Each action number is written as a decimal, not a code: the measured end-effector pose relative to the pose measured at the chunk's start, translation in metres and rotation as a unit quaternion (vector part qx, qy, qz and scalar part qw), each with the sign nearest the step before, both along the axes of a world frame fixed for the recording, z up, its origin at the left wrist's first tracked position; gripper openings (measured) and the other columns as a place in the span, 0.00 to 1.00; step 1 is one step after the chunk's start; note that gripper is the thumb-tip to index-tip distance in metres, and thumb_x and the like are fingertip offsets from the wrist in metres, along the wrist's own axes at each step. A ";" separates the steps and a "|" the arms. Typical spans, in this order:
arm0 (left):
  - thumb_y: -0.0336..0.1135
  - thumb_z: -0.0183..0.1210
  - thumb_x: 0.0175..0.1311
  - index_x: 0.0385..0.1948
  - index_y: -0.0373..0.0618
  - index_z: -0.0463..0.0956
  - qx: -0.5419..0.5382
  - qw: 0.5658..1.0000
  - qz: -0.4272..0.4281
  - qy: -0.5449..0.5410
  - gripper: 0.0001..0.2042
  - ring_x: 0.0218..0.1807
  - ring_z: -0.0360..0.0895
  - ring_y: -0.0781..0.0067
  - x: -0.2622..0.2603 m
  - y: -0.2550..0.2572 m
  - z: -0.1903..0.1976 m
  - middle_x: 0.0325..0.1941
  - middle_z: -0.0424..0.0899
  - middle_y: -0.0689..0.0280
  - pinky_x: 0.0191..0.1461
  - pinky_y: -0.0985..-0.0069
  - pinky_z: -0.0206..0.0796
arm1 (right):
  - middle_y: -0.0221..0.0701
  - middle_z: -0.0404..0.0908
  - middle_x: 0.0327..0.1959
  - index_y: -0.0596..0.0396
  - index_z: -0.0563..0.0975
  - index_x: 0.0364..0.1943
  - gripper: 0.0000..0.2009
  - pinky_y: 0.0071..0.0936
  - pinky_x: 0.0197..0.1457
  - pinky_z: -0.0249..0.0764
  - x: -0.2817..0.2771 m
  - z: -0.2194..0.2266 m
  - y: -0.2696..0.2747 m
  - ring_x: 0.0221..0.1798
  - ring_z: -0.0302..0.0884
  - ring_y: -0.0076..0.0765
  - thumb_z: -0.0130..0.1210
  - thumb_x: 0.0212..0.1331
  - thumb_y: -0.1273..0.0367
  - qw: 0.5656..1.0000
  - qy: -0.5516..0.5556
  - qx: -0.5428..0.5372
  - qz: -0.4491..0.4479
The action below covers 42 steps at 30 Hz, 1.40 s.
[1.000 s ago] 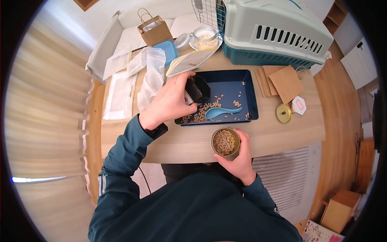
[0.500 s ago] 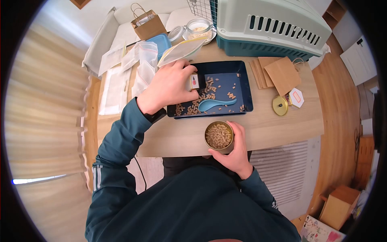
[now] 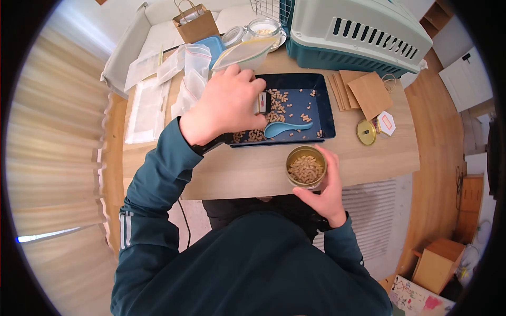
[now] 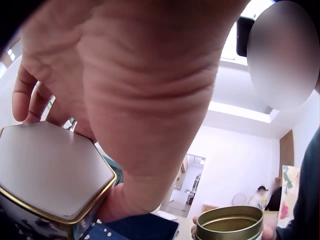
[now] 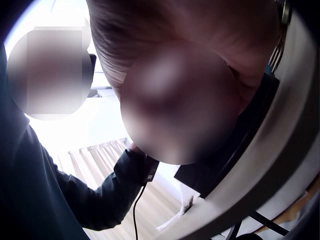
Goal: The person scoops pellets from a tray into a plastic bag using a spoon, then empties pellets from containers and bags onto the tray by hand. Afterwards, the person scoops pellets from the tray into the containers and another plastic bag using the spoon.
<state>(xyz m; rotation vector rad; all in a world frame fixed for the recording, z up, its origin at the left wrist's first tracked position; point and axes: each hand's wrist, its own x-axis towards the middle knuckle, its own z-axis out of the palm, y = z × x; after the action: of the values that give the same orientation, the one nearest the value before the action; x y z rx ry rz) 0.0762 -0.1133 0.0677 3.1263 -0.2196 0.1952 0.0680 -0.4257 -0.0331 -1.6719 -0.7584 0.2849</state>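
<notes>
In the head view my left hand (image 3: 226, 102) grips a hexagonal container (image 3: 262, 102), tipped over the left side of a dark blue tray (image 3: 329, 113). In the left wrist view, a pale flat hexagonal face of the container (image 4: 55, 170) with gold edging is turned up, fingers along its far side and thumb at its near side. Brown pellets (image 3: 274, 100) lie scattered on the tray floor around a blue spoon (image 3: 287, 128). My right hand (image 3: 329, 189) holds a round gold tin (image 3: 307, 184) of pellets over the table's near edge. A blurred patch covers most of the right wrist view's middle.
A pet carrier (image 3: 358, 37) stands behind the tray. Right of it lie paper bags (image 3: 369, 95), a gold lid (image 3: 366, 131) and a white-topped hexagonal jar (image 3: 386, 124). Plastic bags (image 3: 195, 66), a glass jar (image 3: 263, 29) and a blue lid (image 3: 212, 47) sit at the back left.
My left hand has turned the hexagonal container over, so its dark opening is out of sight. More pellets lie along the tray's left side. The tin has shifted slightly right in my right hand.
</notes>
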 end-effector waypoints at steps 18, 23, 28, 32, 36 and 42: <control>0.24 0.68 0.52 0.73 0.48 0.69 -0.505 0.862 -0.001 0.039 0.40 0.76 0.68 0.67 -0.045 0.055 -0.008 0.68 0.76 0.64 0.77 0.64 0.64 | 0.37 0.63 0.68 0.61 0.63 0.75 0.47 0.37 0.73 0.74 0.067 0.075 0.027 0.72 0.70 0.38 0.76 0.48 0.72 0.995 -0.097 0.014 -0.022; 0.15 0.64 0.48 0.75 0.48 0.65 -0.566 0.823 0.017 0.050 0.44 0.79 0.62 0.66 -0.071 0.059 -0.019 0.75 0.64 0.65 0.80 0.66 0.60 | 0.38 0.69 0.66 0.59 0.67 0.73 0.44 0.34 0.71 0.70 0.081 0.082 0.041 0.69 0.71 0.38 0.77 0.48 0.68 0.989 -0.137 -0.057 -0.016; 0.21 0.66 0.49 0.71 0.54 0.68 -0.545 0.838 -0.001 -0.035 0.40 0.74 0.66 0.62 -0.083 0.060 -0.030 0.72 0.65 0.65 0.67 0.70 0.68 | 0.37 0.72 0.65 0.57 0.70 0.70 0.43 0.35 0.69 0.71 0.093 0.095 0.065 0.67 0.74 0.41 0.76 0.45 0.68 0.986 -0.144 -0.088 0.007; 0.21 0.66 0.48 0.70 0.50 0.68 -0.472 0.880 0.007 -0.049 0.39 0.73 0.69 0.58 -0.084 0.054 -0.022 0.71 0.68 0.61 0.67 0.68 0.69 | 0.41 0.73 0.64 0.60 0.70 0.70 0.42 0.36 0.70 0.71 0.108 0.096 0.079 0.67 0.75 0.45 0.76 0.47 0.68 0.972 -0.182 -0.137 0.054; 0.26 0.69 0.45 0.65 0.45 0.71 -0.333 0.937 -0.012 -0.109 0.37 0.68 0.75 0.55 -0.063 0.042 -0.021 0.64 0.78 0.59 0.68 0.62 0.69 | 0.43 0.73 0.65 0.61 0.70 0.69 0.42 0.37 0.70 0.71 0.123 0.090 0.088 0.67 0.74 0.51 0.76 0.47 0.65 0.957 -0.204 -0.185 0.085; 0.45 0.71 0.45 0.44 0.44 0.85 -0.061 0.986 -0.091 -0.130 0.23 0.50 0.80 0.54 -0.012 0.016 -0.023 0.48 0.84 0.61 0.58 0.61 0.74 | 0.45 0.75 0.61 0.62 0.71 0.67 0.39 0.41 0.68 0.71 0.134 0.082 0.095 0.66 0.71 0.56 0.72 0.46 0.65 0.912 -0.296 -0.265 0.099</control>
<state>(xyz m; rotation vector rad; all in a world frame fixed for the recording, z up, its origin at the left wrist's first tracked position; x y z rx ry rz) 0.0646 -0.0969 0.0449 2.9305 -0.4715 0.5906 0.2020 -0.3306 0.0488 -2.2374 -1.4042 0.1214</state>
